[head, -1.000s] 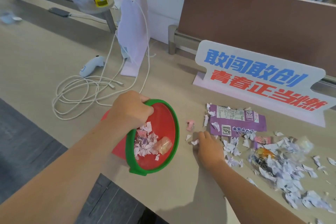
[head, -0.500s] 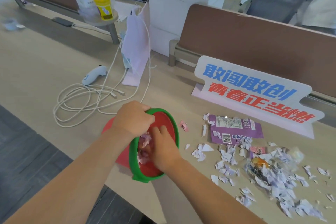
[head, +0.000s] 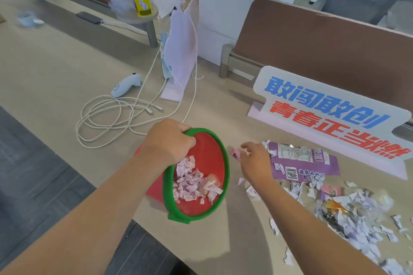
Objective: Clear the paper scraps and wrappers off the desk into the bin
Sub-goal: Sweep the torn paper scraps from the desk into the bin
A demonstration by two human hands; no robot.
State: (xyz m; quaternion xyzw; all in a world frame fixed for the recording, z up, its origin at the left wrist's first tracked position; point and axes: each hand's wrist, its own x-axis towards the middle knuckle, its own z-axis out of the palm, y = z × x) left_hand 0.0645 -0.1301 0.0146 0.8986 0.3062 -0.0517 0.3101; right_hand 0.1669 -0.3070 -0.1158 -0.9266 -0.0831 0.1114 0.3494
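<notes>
- our left hand (head: 167, 143) grips the green rim of the bin (head: 220, 185), fingers curled over the edge, holding it tilted at the desk's (head: 55, 73) front edge; it looks like light plastic.
- torn paper already lies inside the bin.
- our right hand (head: 254, 163) hovers with fingers loosely spread, holding nothing, over a pink scrap (head: 235, 153).
- the purple wrapper (head: 301, 163) lies flat, thin and crinkly; we judge pinching a corner is best.
- the scraps (head: 362, 230) lie scattered on the right, weightless and easily blown, so better swept together; the pile is cut off by the frame's edge.
</notes>
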